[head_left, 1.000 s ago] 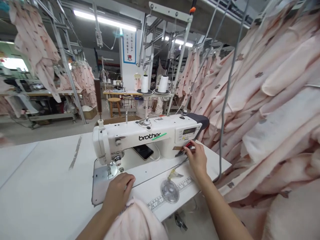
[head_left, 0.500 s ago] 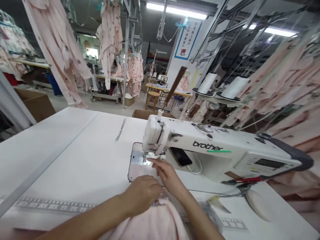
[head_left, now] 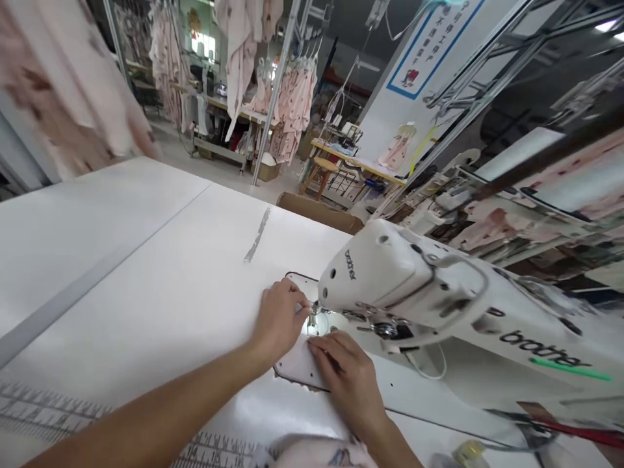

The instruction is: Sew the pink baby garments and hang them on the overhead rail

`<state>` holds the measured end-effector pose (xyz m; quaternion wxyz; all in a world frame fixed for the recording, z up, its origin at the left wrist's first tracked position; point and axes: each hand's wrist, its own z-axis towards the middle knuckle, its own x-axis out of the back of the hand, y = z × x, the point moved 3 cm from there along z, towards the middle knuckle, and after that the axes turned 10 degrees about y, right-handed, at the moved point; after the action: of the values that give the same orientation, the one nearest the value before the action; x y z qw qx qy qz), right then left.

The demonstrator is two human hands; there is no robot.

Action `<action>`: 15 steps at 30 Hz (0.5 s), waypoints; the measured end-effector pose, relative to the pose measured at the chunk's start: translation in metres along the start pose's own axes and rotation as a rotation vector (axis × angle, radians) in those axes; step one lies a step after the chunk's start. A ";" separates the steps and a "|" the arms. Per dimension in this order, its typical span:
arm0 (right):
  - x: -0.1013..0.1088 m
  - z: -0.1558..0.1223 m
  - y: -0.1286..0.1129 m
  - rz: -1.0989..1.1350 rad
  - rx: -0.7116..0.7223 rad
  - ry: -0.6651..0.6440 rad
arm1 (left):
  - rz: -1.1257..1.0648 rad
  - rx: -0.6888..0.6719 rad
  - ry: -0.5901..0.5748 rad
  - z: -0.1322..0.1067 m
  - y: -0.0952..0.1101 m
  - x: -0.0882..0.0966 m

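Observation:
My left hand (head_left: 279, 320) is just left of the needle of the white sewing machine (head_left: 390, 279). Its thumb and fingertips are pinched beside the presser foot (head_left: 312, 320); whatever lies between them is too small to make out. Lower and to the right, my right hand (head_left: 350, 377) rests over the metal needle plate (head_left: 299, 364), fingers curled together with the tips just in front of the presser foot. Anything held there is hidden. Pale pink printed fabric (head_left: 322, 453) lies at the bottom edge, apart from both hands.
A printed ruler scale (head_left: 43, 406) runs along the front of the white table (head_left: 185, 273). Red-handled scissors (head_left: 575, 430) lie at the lower right. Behind the table stand a cardboard box (head_left: 319, 211), a wooden stool (head_left: 322, 169) and hanging pink garments (head_left: 295, 97).
The view has moved closer to the machine head. My left hand has left the pink fabric and gone up beside the needle; my right hand now sits lower, before the presser foot.

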<state>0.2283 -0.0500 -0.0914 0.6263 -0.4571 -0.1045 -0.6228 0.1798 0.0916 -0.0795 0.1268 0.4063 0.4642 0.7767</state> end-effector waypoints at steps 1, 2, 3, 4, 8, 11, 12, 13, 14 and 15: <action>0.000 0.001 0.000 -0.014 0.007 -0.003 | 0.010 -0.012 -0.015 0.000 -0.001 -0.003; 0.000 0.001 0.000 -0.025 0.012 -0.004 | 0.017 -0.026 -0.027 0.000 -0.002 -0.004; 0.000 0.001 -0.001 -0.034 0.016 -0.004 | 0.024 -0.039 -0.036 -0.001 -0.003 -0.005; 0.001 0.002 -0.001 -0.040 0.018 -0.002 | 0.030 -0.050 -0.044 -0.001 -0.003 -0.006; 0.001 0.002 -0.002 -0.048 0.009 -0.009 | 0.060 -0.074 -0.071 -0.001 -0.006 -0.008; 0.001 0.002 -0.003 -0.057 0.001 -0.013 | 0.078 -0.070 -0.087 0.000 -0.006 -0.009; 0.002 0.002 -0.003 -0.060 -0.001 -0.011 | 0.083 -0.069 -0.089 0.000 -0.006 -0.010; 0.001 0.002 -0.003 -0.063 -0.005 -0.011 | 0.088 -0.068 -0.088 0.000 -0.006 -0.010; 0.002 0.002 -0.003 -0.066 -0.007 -0.010 | 0.089 -0.069 -0.086 0.000 -0.006 -0.010; 0.002 0.002 -0.003 -0.066 -0.006 -0.008 | 0.089 -0.070 -0.083 0.000 -0.006 -0.010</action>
<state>0.2272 -0.0492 -0.0880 0.6037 -0.4580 -0.1201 -0.6414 0.1853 0.0894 -0.0891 0.1255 0.4537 0.4125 0.7799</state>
